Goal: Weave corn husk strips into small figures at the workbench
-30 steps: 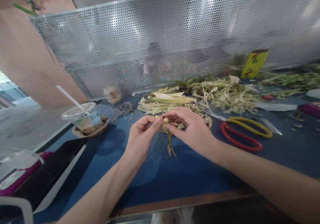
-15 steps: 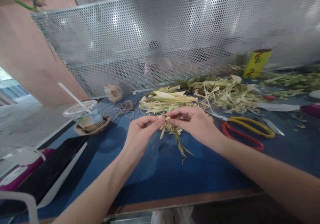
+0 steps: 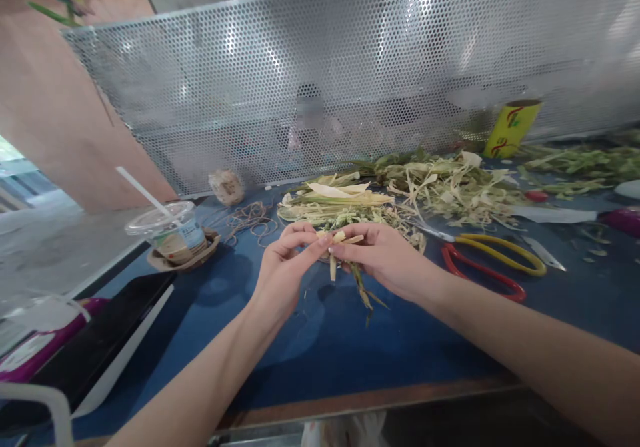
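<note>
Between my two hands is a small pale yellow strip of dried husk (image 3: 339,237), folded or knotted, one end hanging down. My left hand (image 3: 295,254) pinches it from the left with thumb and forefinger. From the right, my right hand (image 3: 377,254) pinches it too, and the fingertips nearly meet. Just behind lies a pile of pale husk strips (image 3: 345,200) with green and cream bits. A dry greenish stalk (image 3: 364,288) sticks out below my right hand. Scissors with one yellow and one red handle (image 3: 500,247) lie right of my right hand.
A plastic cup with a straw (image 3: 177,234) stands left, beside a tangle of string (image 3: 250,220). A black tray-like object (image 3: 100,347) is at the near left. More husks (image 3: 450,187), a knife (image 3: 555,214), a small blade (image 3: 545,254) and a yellow tube (image 3: 513,128) lie right, before a perforated metal screen (image 3: 350,67).
Both hands have shifted slightly, and my right-hand fingers have curled in lower. The folded pale strip now shows more clearly between the fingertips, with an end sticking out to the right.
</note>
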Demonstrator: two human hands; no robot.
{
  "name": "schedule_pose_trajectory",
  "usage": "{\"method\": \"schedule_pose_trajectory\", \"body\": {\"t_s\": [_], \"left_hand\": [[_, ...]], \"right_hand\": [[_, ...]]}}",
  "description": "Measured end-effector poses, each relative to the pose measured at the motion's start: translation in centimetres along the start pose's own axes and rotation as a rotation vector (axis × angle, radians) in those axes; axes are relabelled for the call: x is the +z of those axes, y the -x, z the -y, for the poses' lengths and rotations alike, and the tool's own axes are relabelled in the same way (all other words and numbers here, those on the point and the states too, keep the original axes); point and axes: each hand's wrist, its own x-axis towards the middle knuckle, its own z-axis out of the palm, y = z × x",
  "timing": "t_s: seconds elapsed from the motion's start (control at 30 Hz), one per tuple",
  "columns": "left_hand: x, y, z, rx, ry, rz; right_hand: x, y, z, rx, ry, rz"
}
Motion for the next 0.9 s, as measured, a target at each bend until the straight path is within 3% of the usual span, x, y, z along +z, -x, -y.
{"method": "schedule_pose_trajectory", "body": {"t_s": [0.1, 0.3, 0.57, 0.77, 0.9], "left_hand": [[-0.2, 0.1, -0.1, 0.008, -0.050, -0.001], [-0.6, 0.0, -0.2, 0.194, -0.346, 0.025], [-0.2, 0.0, -1.3, 0.291, -0.548, 0.054], [-1.4, -0.6, -2.0, 0.321, -0.644, 0.194], [-2.1, -0.9, -2.6, 0.267, -0.813, 0.416]], "right_hand": [[0.0, 0.0, 0.3, 0.014, 0.013, -0.003], [-0.1, -0.1, 0.9, 0.066, 0.061, 0.010], [-0.3, -0.2, 0.5, -0.019, 0.140, 0.009], [-0.5, 0.6, 1.5, -0.060, 0.433, -0.032], [-0.3, 0.7, 1.6, -0.074, 0.513, 0.012]]}}
